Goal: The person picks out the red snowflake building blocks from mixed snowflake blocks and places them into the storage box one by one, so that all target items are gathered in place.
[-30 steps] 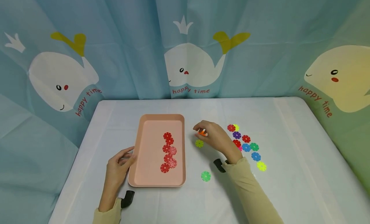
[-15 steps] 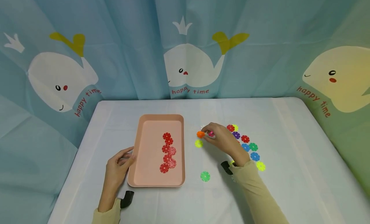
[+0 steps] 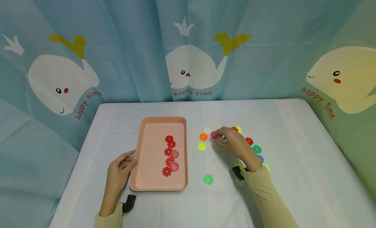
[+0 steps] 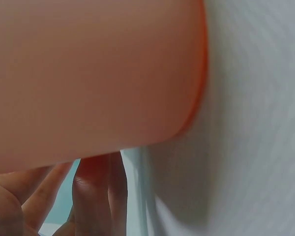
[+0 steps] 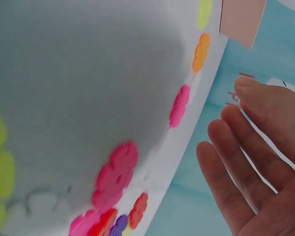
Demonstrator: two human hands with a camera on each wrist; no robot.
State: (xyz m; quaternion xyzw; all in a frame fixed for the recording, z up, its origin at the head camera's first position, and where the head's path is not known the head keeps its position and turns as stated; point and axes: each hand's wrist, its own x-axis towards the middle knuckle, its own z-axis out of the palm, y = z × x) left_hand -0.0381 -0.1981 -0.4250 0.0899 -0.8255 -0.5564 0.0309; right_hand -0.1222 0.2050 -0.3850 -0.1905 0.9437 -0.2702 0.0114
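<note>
My left hand (image 3: 118, 172) grips the left rim of a pink rectangular tray (image 3: 158, 185), thumb over the edge. In the left wrist view its fingers (image 4: 92, 201) meet the tray's outer side. Red and pinkish snowflake discs (image 3: 169, 152) lie in a column in the tray's right half. Over the table to its right is my right hand (image 3: 235, 143), fingers loosely bent, with nothing held in the right wrist view. Near its fingertips lies a bright pink disc (image 3: 214, 135) (image 5: 180, 106), beside an orange disc (image 3: 203, 137), a white disc (image 3: 207, 130) and a yellow disc (image 3: 201, 146).
Several mixed discs, among them a red disc (image 3: 249, 141), a green disc (image 3: 257, 149) and a blue disc (image 3: 260, 158), lie right of my right hand, partly hidden by the arm. A light green disc (image 3: 208, 179) lies nearer the front. A whale-print curtain (image 3: 129, 58) hangs behind the table.
The orange disc, earlier in my right hand, now lies on the table, and so does the pink disc. My right hand has drawn back to the right. The left hand stays at the tray.
</note>
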